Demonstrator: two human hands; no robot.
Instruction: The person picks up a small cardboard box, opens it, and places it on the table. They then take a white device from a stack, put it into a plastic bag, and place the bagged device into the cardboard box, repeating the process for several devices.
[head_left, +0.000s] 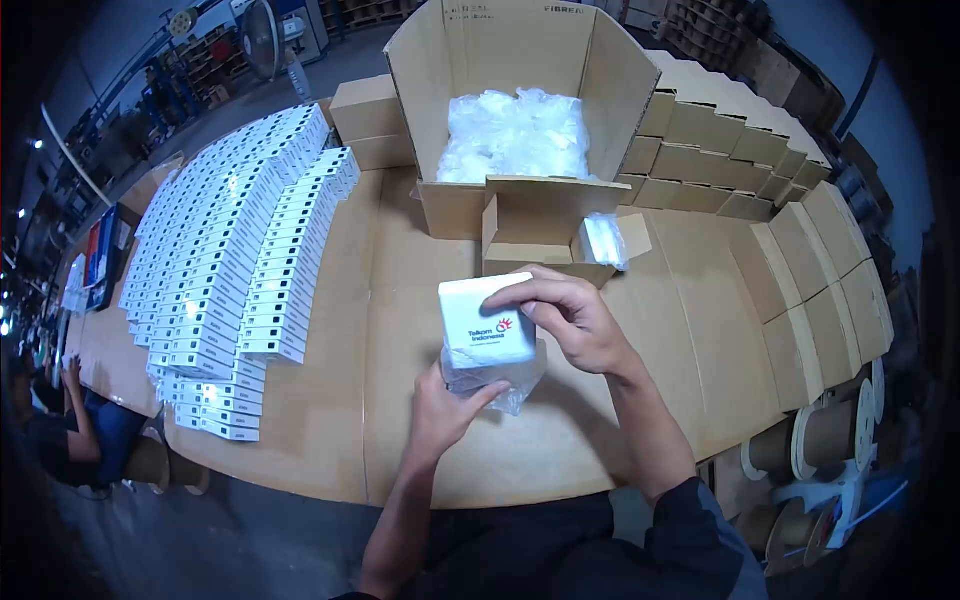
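A square white box printed "Telkom Indonesia" is held up in front of me, over the table. Its lower end sits in a clear plastic bag. My left hand is closed around the bag and the box's lower part from below. From the right, my right hand grips the upper part of the box, with the index finger lying across its printed face. Just beyond my hands stands an open small carton, and a plastic-wrapped white box rests at its right side.
Tall stacks of white boxes fill the table's left side. A large open carton with clear plastic bags stands behind. Brown cartons line the back right and right edge. Another person's hand shows far left.
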